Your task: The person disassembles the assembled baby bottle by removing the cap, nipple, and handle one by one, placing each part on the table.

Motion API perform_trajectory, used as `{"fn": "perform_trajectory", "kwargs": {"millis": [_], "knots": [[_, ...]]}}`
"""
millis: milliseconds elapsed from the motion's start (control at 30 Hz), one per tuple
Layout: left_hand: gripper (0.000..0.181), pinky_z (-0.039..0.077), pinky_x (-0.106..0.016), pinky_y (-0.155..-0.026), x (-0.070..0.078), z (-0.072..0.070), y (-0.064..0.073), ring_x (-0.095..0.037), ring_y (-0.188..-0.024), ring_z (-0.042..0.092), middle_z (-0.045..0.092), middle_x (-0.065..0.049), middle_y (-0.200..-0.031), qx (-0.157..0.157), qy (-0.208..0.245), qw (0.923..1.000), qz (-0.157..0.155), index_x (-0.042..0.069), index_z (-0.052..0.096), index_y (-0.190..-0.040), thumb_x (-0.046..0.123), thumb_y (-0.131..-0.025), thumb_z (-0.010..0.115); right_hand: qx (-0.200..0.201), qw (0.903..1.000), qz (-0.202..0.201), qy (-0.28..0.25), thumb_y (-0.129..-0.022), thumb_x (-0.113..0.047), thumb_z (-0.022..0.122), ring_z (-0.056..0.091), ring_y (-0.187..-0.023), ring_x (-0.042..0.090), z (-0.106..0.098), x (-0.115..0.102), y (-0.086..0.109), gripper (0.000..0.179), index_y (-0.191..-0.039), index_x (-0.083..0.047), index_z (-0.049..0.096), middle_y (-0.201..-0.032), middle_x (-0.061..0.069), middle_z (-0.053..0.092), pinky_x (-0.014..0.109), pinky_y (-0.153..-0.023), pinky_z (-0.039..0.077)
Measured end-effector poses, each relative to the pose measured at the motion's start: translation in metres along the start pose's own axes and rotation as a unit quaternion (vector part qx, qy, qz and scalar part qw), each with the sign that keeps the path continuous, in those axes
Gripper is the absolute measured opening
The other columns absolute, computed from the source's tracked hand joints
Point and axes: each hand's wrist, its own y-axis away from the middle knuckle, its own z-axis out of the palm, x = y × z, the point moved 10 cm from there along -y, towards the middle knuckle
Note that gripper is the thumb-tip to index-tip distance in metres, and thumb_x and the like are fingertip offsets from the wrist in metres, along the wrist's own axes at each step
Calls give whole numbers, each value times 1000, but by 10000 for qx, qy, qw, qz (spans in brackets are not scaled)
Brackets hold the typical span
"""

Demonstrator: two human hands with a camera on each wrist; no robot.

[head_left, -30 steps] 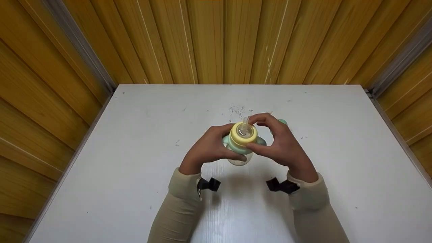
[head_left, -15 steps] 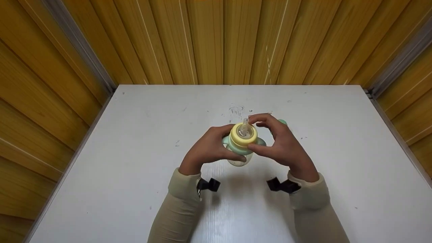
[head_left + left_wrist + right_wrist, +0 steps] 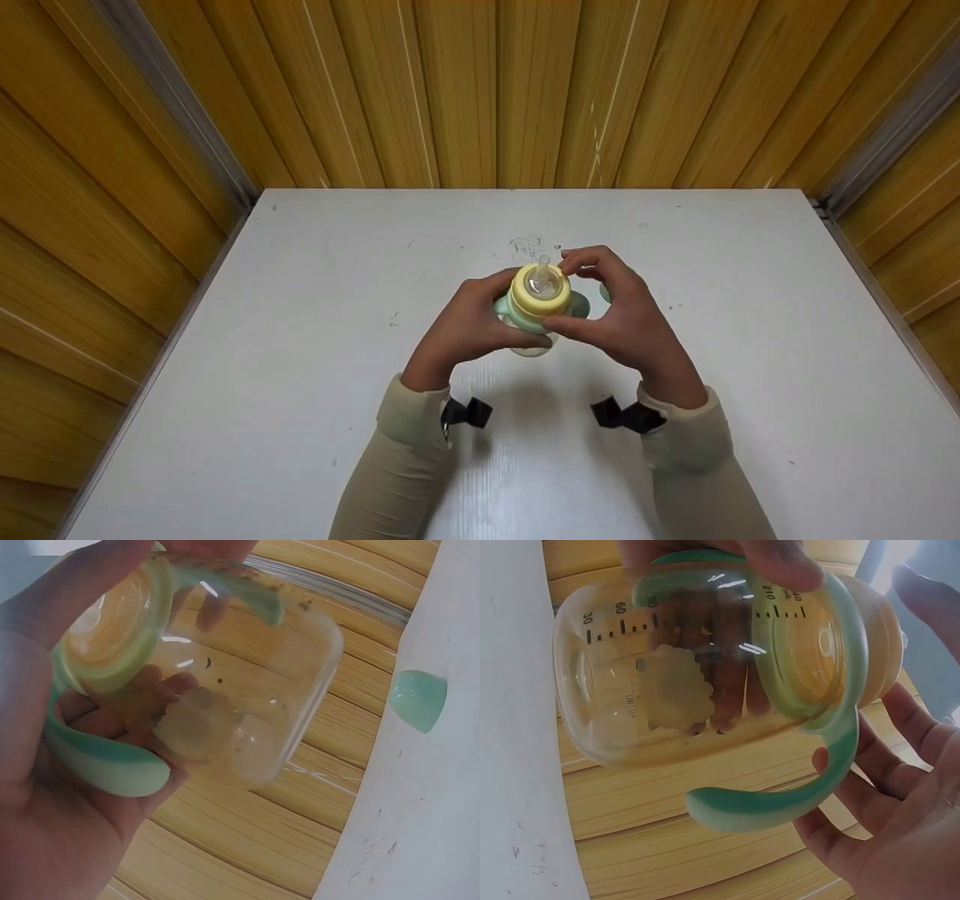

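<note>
A clear baby bottle (image 3: 607,724) is held up over the table, its teat (image 3: 543,268) upward. It has a yellow collar (image 3: 530,306) and a green ring with two handles (image 3: 761,808). My left hand (image 3: 474,319) grips the bottle round its body, below the collar, with the thumb in front. My right hand (image 3: 631,319) holds the collar between thumb and forefinger. Its other fingers sit near one green handle in the right wrist view. Printed measuring marks and a pale cloud-like shape show on the clear wall. I see no liquid in it.
A green dome-shaped cap (image 3: 418,700) rests on the white table (image 3: 300,337), partly behind my right hand in the head view. Yellow wood-look panels (image 3: 465,90) rise behind the table and at both sides.
The bottle has risen slightly, and both hands have shifted a little with it. My right forefinger has moved a bit outward from the teat, along the collar's edge.
</note>
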Motion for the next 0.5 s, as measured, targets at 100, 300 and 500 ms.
{"fn": "perform_trajectory", "kwargs": {"millis": [100, 300, 500], "knots": [[73, 52, -30, -88, 0, 1, 0, -7, -103, 63, 66, 12, -117, 39, -23, 10000, -24, 28, 59, -130, 35, -64, 90, 89, 9999, 44, 20, -68, -15, 88, 48, -127, 16, 0, 1, 0, 51, -106, -7, 55, -113, -2, 60, 53, -103, 38], [74, 52, -30, -88, -2, 2, 0, -6, -103, 62, 66, 13, -118, 60, -156, 9998, -142, 30, 58, -131, 37, -64, 90, 217, 9994, 201, 165, -67, -19, 89, 48, -128, 17, 0, 5, 0, 52, -105, -8, 54, -117, -3, 60, 52, -103, 40], [73, 52, -31, -88, 0, 2, 0, -7, -103, 62, 66, 12, -117, 57, -153, 9998, -98, 30, 58, -131, 35, -65, 90, 232, 9993, 188, 218, -68, -20, 89, 50, -127, 18, -1, 4, 0, 51, -105, -9, 55, -119, -2, 60, 51, -102, 41]]}}
